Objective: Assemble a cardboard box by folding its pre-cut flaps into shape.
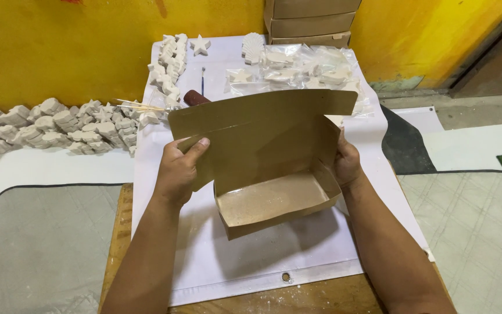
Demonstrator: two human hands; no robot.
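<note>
Both hands hold an open cardboard box (pixel 268 174) up above the white sheet (pixel 233 261) that covers the wooden worktop (pixel 297 299). The box is plain brown card, shallow and rectangular, tilted so its inside faces the camera. Its hinged lid stands raised behind it, with a narrow flap folded along the top edge. The bottom looks dusty, flecked with pale powder, and nothing lies in it.

The left hand (pixel 178 171) grips the left side of the lid, thumb pressed on the inner face, fingers wrapped behind the card. The right hand (pixel 347 166) clasps the right wall of the box; its fingers are mostly hidden behind the card, clamped on the edge.

Beyond the box lie white plaster figures (pixel 169 64), among them a star (pixel 200 45) and a shell (pixel 253 46), and more sealed in clear bags (pixel 303 67). A thin brush (pixel 203 80) lies near them. More plaster pieces (pixel 53 125) are heaped along the yellow wall (pixel 59 46) on the left
</note>
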